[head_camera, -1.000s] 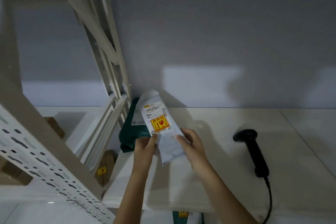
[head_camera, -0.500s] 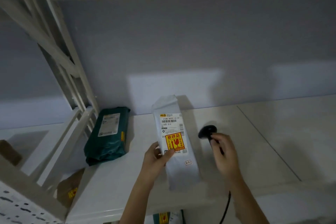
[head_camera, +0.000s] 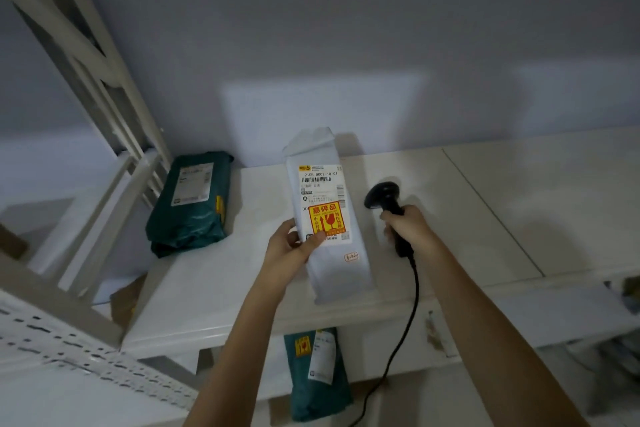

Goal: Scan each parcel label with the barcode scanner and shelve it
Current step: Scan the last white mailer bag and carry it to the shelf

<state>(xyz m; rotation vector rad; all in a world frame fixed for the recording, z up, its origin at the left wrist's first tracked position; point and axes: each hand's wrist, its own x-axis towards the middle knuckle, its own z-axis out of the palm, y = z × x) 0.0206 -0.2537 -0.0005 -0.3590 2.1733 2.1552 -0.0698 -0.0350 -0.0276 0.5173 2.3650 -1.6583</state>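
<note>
Left hand (head_camera: pixel 294 246) pinches the white parcel (head_camera: pixel 329 218) at its left edge, thumb on the label (head_camera: pixel 322 204), mid-frame above the shelf (head_camera: pixel 450 218). Right hand (head_camera: pixel 405 225) grips the scanner (head_camera: pixel 384 201) just right of it. Its red fragile sticker suggests breakable contents; the soft, light-looking mailer is best held by the edges, barcode uncovered. A green parcel (head_camera: pixel 190 201) lies at left, another (head_camera: pixel 318 371) lower down.
</note>
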